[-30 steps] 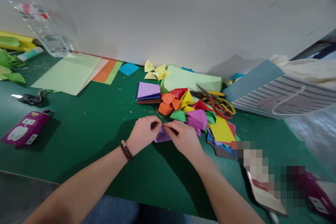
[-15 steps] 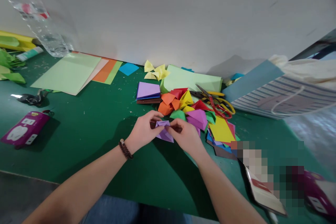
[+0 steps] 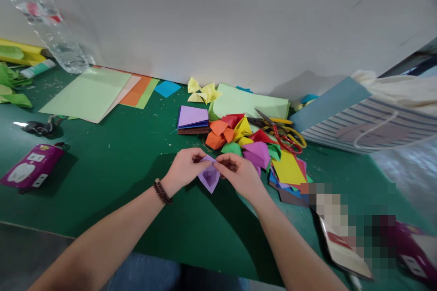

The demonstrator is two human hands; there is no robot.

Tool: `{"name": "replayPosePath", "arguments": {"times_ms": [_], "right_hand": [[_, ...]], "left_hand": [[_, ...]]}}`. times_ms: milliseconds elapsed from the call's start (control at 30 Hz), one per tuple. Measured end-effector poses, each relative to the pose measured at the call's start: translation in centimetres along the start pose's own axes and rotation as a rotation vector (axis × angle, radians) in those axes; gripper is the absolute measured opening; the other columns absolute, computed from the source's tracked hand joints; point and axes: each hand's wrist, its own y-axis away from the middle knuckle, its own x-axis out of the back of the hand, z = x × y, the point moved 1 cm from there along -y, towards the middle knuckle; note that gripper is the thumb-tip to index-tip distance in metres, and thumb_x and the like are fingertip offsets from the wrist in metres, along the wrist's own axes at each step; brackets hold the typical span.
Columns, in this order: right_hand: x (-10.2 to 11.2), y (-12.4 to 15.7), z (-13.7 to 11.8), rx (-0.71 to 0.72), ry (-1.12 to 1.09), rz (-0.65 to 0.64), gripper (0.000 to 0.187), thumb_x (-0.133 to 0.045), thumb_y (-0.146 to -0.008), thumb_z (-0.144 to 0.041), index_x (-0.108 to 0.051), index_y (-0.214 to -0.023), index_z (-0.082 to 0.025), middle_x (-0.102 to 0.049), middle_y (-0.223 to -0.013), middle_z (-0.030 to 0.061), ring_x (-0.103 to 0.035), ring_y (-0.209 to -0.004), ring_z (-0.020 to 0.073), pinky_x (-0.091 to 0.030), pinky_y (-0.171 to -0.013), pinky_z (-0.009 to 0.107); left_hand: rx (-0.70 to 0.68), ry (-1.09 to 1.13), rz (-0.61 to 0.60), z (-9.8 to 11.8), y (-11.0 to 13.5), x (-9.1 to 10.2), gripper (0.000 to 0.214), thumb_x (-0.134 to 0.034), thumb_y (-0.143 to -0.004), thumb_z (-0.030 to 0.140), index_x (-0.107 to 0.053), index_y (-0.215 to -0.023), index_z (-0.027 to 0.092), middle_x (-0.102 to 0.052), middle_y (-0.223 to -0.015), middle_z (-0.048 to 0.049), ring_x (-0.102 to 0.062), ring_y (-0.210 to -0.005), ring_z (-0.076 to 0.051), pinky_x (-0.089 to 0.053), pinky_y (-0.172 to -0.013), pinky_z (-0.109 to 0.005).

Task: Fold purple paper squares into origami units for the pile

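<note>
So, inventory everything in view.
Held folded paper: one, lilac, centre
Folded paper pieces: many, multicoloured, centre
Square paper stacks: two, multicoloured, centre-right
Paper sheets: several, multicoloured, back
Paper scraps: several, green-yellow, left
Metal scissors: count unclear, red/yellow-handled, right
Plastic bottle: one, clear, left
Striped bag: one, blue-white, right
Boxy packs: two, purple, both sides
Capped tube: one, white-green, left
Key-like item: one, black, left
Pixelated item: one, beige, right
Tabletop: one, green, beneath
Bracelet: one, brown, left wrist
Left hand, right hand: two, centre

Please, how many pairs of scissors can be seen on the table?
2: the red-handled scissors and the yellow-handled scissors partly beneath them, both left of the striped bag. Others may be hidden.
</note>
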Motion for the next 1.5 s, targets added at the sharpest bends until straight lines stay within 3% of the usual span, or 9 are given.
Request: {"name": "replayPosePath", "arguments": {"times_ms": [267,467,700,800,900,1033,1267,1400,1500], "right_hand": [[0.1,0.2,-0.5,-0.016,-0.01,-0.037,0.025,-0.067,-0.071,-0.044,-0.064,-0.075,-0.02,-0.067,-0.065,0.0011,-0.059,-0.055,0.0146,-0.051,-0.051,0.028],[0.0,0.3,-0.7,0.009,0.004,-0.093,0.023,-0.065,-0.073,-0.043,-0.064,-0.077,-0.02,-0.065,-0.064,0.0,-0.059,-0.056,0.0143,-0.052,-0.053,0.028],[0.1,0.4,-0.4,-0.006,-0.01,-0.034,0.023,-0.065,-0.074,-0.043,-0.062,-0.078,-0.02,-0.064,-0.065,0.0,-0.059,-0.055,0.0142,-0.051,-0.053,0.028],[-0.1,0.4,-0.4,-0.027,-0.015,-0.073,0.023,-0.066,-0.074,-0.042,-0.06,-0.08,-0.02,-0.063,-0.065,-0.0007,-0.059,-0.054,0.0139,-0.052,-0.053,0.028],[0.0,0.4,-0.4,-0.027,-0.034,-0.103,0.024,-0.067,-0.073,-0.042,-0.058,-0.079,-0.02,-0.06,-0.063,-0.002,-0.058,-0.054,0.0137,-0.051,-0.052,0.028],[0.3,0.3,-0.3,0.024,-0.084,0.005,0.023,-0.067,-0.075,-0.041,-0.057,-0.079,-0.021,-0.057,-0.063,-0.0026,-0.055,-0.056,0.0129,-0.048,-0.051,0.025],[0.1,0.2,0.3,0.213,-0.127,-0.015,0.017,-0.067,-0.074,-0.028,-0.06,-0.089,-0.023,-0.064,-0.096,0.0036,-0.061,-0.084,0.0169,-0.051,-0.07,0.029],[0.0,0.0,0.5,0.269,-0.1,-0.01,0.001,-0.063,-0.074,-0.021,-0.063,-0.074,-0.022,-0.062,-0.103,0.0061,-0.06,-0.1,0.0207,-0.051,-0.073,0.03],[0.1,0.0,0.5,0.286,-0.028,-0.002,0.007,-0.06,-0.073,-0.018,-0.065,-0.072,-0.022,-0.061,-0.103,0.0068,-0.06,-0.102,0.0217,-0.051,-0.072,0.031]], "left_hand": [[-0.056,-0.016,0.01,0.5,0.1,0.1,0.016,-0.058,-0.078,0.029,-0.061,-0.068,0.016,-0.061,-0.069,0.0,-0.054,-0.065,-0.012,-0.042,-0.061,-0.022],[0.08,0.163,0.025,0.6,0.0,0.1,0.017,-0.062,-0.075,0.027,-0.058,-0.062,0.016,-0.052,-0.059,0.0037,-0.046,-0.055,-0.008,-0.037,-0.054,-0.02],[-0.04,0.032,0.01,0.4,0.0,0.1,0.01,-0.062,-0.078,0.023,-0.065,-0.073,0.015,-0.064,-0.072,-0.0007,-0.058,-0.066,-0.011,-0.045,-0.062,-0.023],[-0.074,-0.034,-0.01,0.5,0.1,0.3,0.008,-0.062,-0.078,0.02,-0.066,-0.072,0.015,-0.066,-0.072,-0.0014,-0.06,-0.067,-0.012,-0.047,-0.063,-0.023],[-0.056,-0.016,-0.011,0.6,0.2,0.3,0.007,-0.065,-0.077,0.021,-0.066,-0.073,0.016,-0.067,-0.074,-0.0018,-0.061,-0.068,-0.013,-0.048,-0.064,-0.024],[0.063,0.176,-0.052,0.8,0.2,0.1,0.012,-0.071,-0.068,0.014,-0.066,-0.079,0.014,-0.069,-0.078,-0.0024,-0.062,-0.069,-0.012,-0.048,-0.065,-0.023],[0.162,0.231,-0.019,0.3,0.1,0.1,0.009,-0.07,-0.064,0.011,-0.065,-0.071,0.013,-0.066,-0.07,-0.0005,-0.06,-0.064,-0.011,-0.045,-0.063,-0.022],[0.179,0.244,-0.015,0.1,-0.1,-0.1,0.015,-0.066,-0.062,0.005,-0.067,-0.075,0.013,-0.067,-0.074,-0.0018,-0.06,-0.068,-0.011,-0.046,-0.065,-0.022],[0.208,0.252,-0.003,0.4,0.0,-0.1,0.023,-0.059,-0.061,-0.001,-0.068,-0.078,0.012,-0.066,-0.074,-0.0015,-0.059,-0.066,-0.009,-0.045,-0.061,-0.019]]}}
